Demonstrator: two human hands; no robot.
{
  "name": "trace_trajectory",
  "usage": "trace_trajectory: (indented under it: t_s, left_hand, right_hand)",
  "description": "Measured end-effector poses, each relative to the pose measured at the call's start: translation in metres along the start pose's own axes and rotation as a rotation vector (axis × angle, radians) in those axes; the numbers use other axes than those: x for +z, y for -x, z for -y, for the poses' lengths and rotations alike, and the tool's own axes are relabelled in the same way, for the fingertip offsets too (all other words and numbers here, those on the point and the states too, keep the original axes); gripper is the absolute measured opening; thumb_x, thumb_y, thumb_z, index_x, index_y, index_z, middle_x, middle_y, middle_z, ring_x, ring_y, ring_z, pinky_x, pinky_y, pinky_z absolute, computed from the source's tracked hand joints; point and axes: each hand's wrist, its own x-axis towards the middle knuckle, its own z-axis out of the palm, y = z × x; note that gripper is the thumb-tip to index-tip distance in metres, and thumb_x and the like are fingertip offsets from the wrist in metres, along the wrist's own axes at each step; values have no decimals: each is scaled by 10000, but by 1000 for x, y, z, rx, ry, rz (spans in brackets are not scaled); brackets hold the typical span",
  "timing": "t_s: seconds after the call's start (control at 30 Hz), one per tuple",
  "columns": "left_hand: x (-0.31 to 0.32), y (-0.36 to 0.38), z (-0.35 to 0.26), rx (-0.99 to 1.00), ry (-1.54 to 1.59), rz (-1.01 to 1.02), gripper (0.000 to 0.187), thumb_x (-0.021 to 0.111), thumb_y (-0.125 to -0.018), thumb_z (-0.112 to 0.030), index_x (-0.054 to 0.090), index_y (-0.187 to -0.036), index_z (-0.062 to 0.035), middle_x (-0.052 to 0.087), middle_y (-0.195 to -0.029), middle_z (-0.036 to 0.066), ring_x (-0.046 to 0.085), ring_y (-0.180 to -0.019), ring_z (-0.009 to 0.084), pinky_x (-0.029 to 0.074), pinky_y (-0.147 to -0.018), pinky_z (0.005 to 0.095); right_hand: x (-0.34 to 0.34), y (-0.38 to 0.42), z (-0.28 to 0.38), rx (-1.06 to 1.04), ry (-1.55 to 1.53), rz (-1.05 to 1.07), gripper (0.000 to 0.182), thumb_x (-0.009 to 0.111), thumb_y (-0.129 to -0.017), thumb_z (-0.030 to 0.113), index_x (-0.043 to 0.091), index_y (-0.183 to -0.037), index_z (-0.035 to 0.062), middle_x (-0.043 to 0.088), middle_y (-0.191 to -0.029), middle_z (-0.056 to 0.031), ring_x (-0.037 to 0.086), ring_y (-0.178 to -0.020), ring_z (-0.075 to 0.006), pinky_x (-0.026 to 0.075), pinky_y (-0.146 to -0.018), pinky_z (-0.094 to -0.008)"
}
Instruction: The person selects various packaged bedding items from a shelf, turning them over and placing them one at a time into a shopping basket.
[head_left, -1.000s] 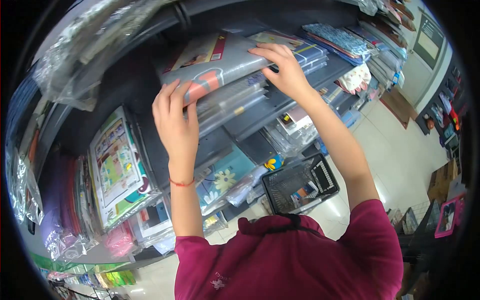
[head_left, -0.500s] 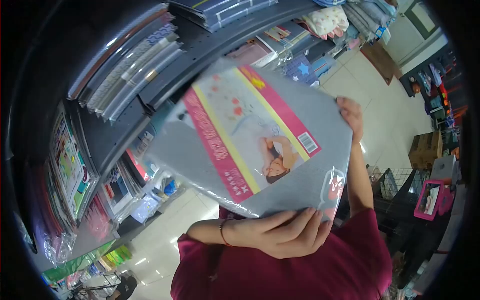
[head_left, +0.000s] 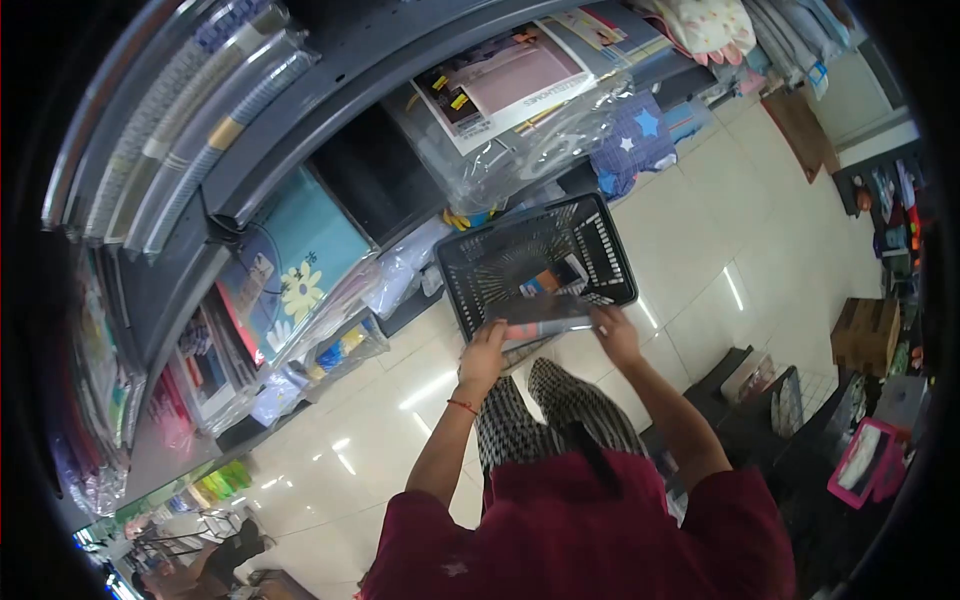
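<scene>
My left hand [head_left: 484,355], with a red cord at the wrist, is closed on the left end of a flat plastic-wrapped fabric pack [head_left: 545,317]. At its other end my right hand [head_left: 615,336] grips the edge. Seen almost edge-on, the pack shows grey with a pinkish-red part and is tilted over the near side of a black shopping basket [head_left: 622,262]. The basket stands on the floor by my legs, and a small item with an orange and blue face [head_left: 555,278] lies inside it.
Shelves on the left carry wrapped packs [head_left: 190,130], a teal pack with a flower print [head_left: 310,265] and a pink-and-white pack [head_left: 510,85]. A bare dark shelf gap [head_left: 380,175] lies between them. At right are a cardboard box [head_left: 866,335] and a pink-framed item [head_left: 858,465].
The grey pack has gone from close before me, label facing up, down to the basket, now edge-on. Both hands moved down with it, and the view shifted to show basket and legs.
</scene>
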Motion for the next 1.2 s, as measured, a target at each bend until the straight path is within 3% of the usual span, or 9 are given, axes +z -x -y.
trace_trajectory:
  t_s: [0.17,0.27,0.4,0.5,0.7,0.8,0.9,1.07,1.2]
  left_hand:
    - [73,10,74,-174,23,46,488,575,-741,44,493,-1203,-87,558,-1221,155,546,-1117,352,483,-897,441]
    - [102,11,109,-282,72,123,509,575,-743,37,499,-1225,-107,557,-1217,164,561,-1083,365,472,-911,443]
    - [112,9,116,-276,48,222,479,554,-781,-8,509,-1243,-123,561,-1217,161,582,-1041,372,443,-941,449]
    - [85,19,92,-212,-8,50,431,524,-835,-76,510,-1261,-136,571,-1212,149,562,-1089,350,411,-970,461]
    - [-76,40,2,-112,276,-205,392,521,-841,-36,511,-1231,-67,587,-1187,166,560,-1077,357,439,-923,470]
    - [-167,44,-24,120,106,-421,407,544,-802,13,537,-1203,-54,600,-1169,164,579,-1034,356,456,-886,458]
    - [-304,42,-84,182,-126,-655,381,559,-765,67,578,-1129,-44,622,-1126,148,588,-1013,335,452,-877,434]
    - [-460,27,-147,456,-276,-1113,354,589,-800,52,574,-1146,-20,614,-1118,141,570,-1068,340,436,-924,405]
    - [-521,-9,-137,474,-477,-1151,394,619,-799,14,565,-1184,-48,565,-1224,142,515,-1170,339,405,-982,418]
  right_hand:
    - [74,-16,-24,57,23,314,332,604,-847,124,596,-1179,138,567,-1193,-106,485,-1190,-294,482,-920,-402]
    - [112,-24,-39,10,12,357,319,550,-890,135,567,-1207,99,536,-1240,-151,486,-1171,-372,446,-950,-444]
    - [126,-35,-52,56,168,433,380,553,-879,150,535,-1255,94,492,-1292,-185,420,-1223,-427,382,-1012,-493]
    - [106,-32,-48,68,181,508,472,579,-867,235,487,-1310,102,412,-1384,-227,337,-1302,-448,324,-1071,-503]
    - [3,-36,20,37,-122,413,291,620,-820,86,629,-1107,37,606,-1153,-206,551,-1117,-370,433,-980,-428]
    - [-67,-83,85,-175,-280,317,201,604,-834,63,651,-1024,18,648,-1030,-193,606,-998,-368,478,-886,-418]
    - [-143,-150,186,-446,-305,-85,115,565,-861,15,649,-937,-2,659,-943,-174,637,-885,-341,502,-795,-389]
    - [-261,-219,381,-841,-379,-480,239,591,-810,-42,624,-1040,13,601,-1135,-152,576,-1088,-313,446,-915,-358]
    - [-271,-267,476,-983,-163,-668,457,678,-801,181,560,-1235,101,536,-1278,-142,428,-1260,-357,309,-1086,-463]
